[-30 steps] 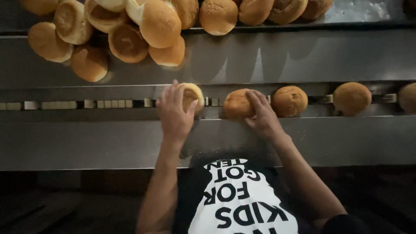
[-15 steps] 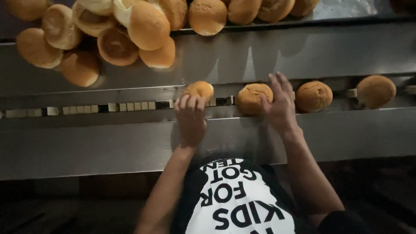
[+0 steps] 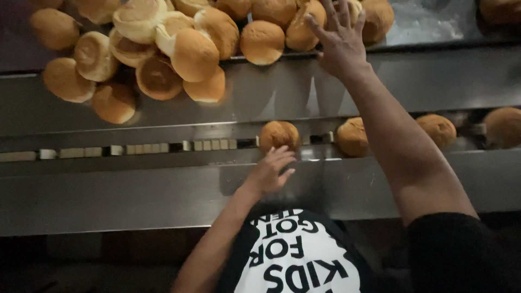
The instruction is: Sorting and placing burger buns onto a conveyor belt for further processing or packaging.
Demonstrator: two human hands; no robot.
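One round bun is seen sitting in the narrow channel of the steel line, just beyond the fingertips of the left hand, which is spread loosely beneath it with nothing held; the bun lies straight ahead of that grip, touching or all but touching the fingers, too close to call. No long axis is offered by so round a thing. To its right, more buns are spaced along the same channel, the nearest bun partly hidden by the right forearm. Up at the far shelf the right hand is stretched out, fingers fanned wide and empty, against the heaped pile of buns. The left hand is plainly the nearer to the channel bun; the right is well apart from it, committed to the pile.
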